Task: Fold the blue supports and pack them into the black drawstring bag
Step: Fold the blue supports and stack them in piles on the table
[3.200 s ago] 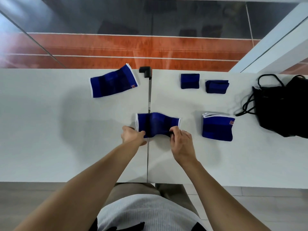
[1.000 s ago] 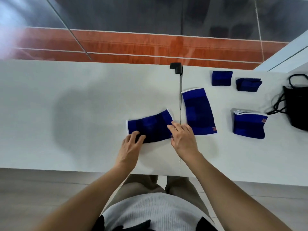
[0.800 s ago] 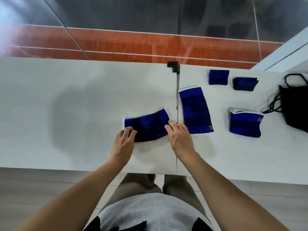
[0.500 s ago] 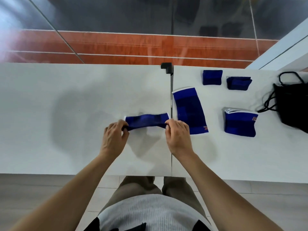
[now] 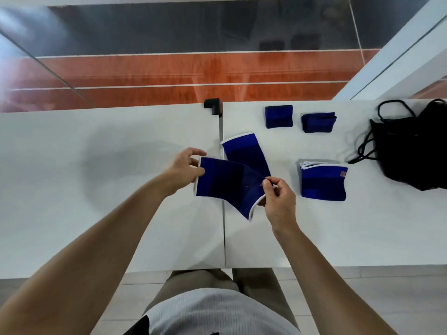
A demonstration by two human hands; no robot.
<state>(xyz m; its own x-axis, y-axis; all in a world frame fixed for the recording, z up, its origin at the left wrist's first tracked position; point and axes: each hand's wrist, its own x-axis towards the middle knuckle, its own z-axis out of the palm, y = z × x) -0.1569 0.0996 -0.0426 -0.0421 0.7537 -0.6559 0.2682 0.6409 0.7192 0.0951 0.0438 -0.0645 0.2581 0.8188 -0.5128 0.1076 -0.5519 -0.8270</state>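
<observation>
I hold a blue support (image 5: 229, 184) with white-trimmed ends in the air above the white table (image 5: 96, 189). My left hand (image 5: 185, 169) pinches its left end and my right hand (image 5: 278, 201) pinches its right end. It partly covers a second blue support (image 5: 244, 151) that lies flat just behind it. To the right sits a stack of folded blue supports (image 5: 323, 181). Two small folded blue pieces (image 5: 278, 116) (image 5: 318, 122) lie near the far edge. The black drawstring bag (image 5: 411, 151) rests at the far right, its cords trailing left.
A seam (image 5: 223, 238) between two tabletops runs from a black corner bracket (image 5: 212, 108) toward me. A glass wall stands beyond the far edge. A white ledge (image 5: 399, 61) rises at the upper right.
The support was lifted off the table and shifted right, now hanging spread between both hands over the flat one. Earlier, both hands worked it flat on the tabletop left of the seam.
</observation>
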